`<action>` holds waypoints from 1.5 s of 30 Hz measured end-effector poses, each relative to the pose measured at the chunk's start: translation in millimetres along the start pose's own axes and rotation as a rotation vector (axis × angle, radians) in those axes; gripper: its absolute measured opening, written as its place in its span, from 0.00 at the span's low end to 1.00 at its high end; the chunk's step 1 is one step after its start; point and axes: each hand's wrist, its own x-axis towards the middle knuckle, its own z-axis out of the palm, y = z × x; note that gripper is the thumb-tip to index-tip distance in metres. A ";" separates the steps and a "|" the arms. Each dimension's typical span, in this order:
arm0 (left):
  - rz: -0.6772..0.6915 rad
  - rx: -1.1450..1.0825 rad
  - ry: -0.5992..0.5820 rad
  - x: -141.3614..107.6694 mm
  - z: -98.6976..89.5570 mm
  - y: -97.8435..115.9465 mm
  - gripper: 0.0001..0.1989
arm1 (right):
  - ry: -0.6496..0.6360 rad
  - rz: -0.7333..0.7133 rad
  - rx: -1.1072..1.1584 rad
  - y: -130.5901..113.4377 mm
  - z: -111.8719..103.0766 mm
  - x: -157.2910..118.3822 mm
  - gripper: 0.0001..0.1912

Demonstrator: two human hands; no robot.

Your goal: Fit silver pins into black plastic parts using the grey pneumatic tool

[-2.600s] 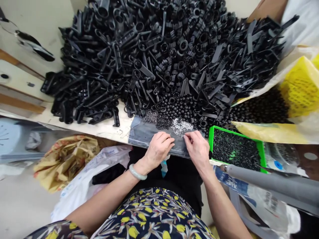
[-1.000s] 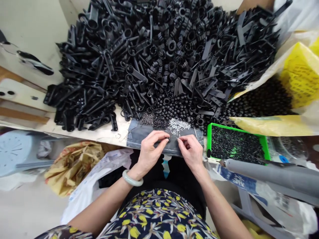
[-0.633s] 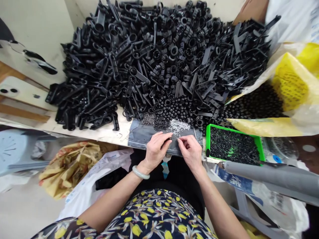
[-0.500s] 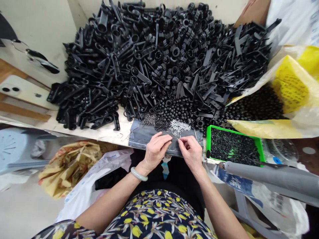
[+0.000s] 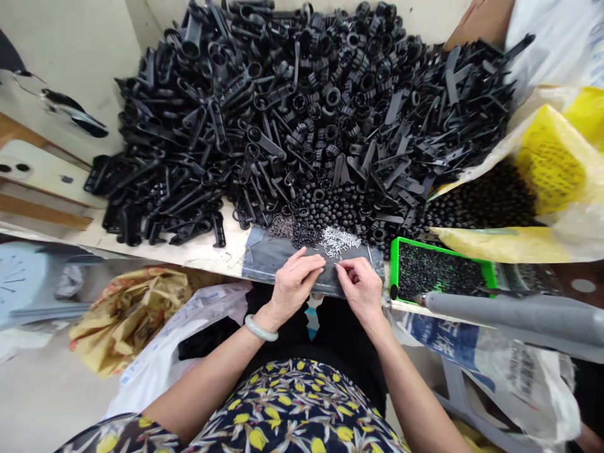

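Note:
Over the dark mat point(image 5: 268, 255) at the table's front edge, my left hand point(image 5: 295, 277) is closed, and a small black part shows at its fingertips; the fingers hide most of it. My right hand point(image 5: 361, 282) pinches a thin silvery pin point(image 5: 336, 264), its tip pointing toward the left hand. A small gap lies between the two hands. Just beyond them is a heap of silvery pins point(image 5: 338, 241). Beside that heap are small black pieces point(image 5: 306, 235), tiny grey pieces point(image 5: 282, 226) and round black balls point(image 5: 333, 204).
A large pile of black plastic parts point(image 5: 264, 113) covers the table behind. To the right stand a green tray point(image 5: 395, 267) of small black pieces, a grey cylindrical tool point(image 5: 500, 314) and a yellow-and-white bag point(image 5: 550, 157) of black balls. A phone point(image 5: 47, 173) leans at the left.
Both hands stay nearly where they were, the left still closed and the right still pinching the pin. The whole view has shifted slightly.

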 end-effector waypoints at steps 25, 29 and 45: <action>0.145 0.157 -0.027 -3.1 5.3 6.0 0.04 | -0.012 0.035 0.100 -7.9 -11.8 -3.4 0.07; 0.039 0.128 -0.041 -1.0 7.3 6.6 0.05 | 0.041 0.070 0.095 0.1 -6.5 -1.4 0.07; 0.038 0.091 -0.036 0.2 3.9 -0.2 0.06 | -0.124 -0.074 0.089 -32.0 -29.5 12.3 0.05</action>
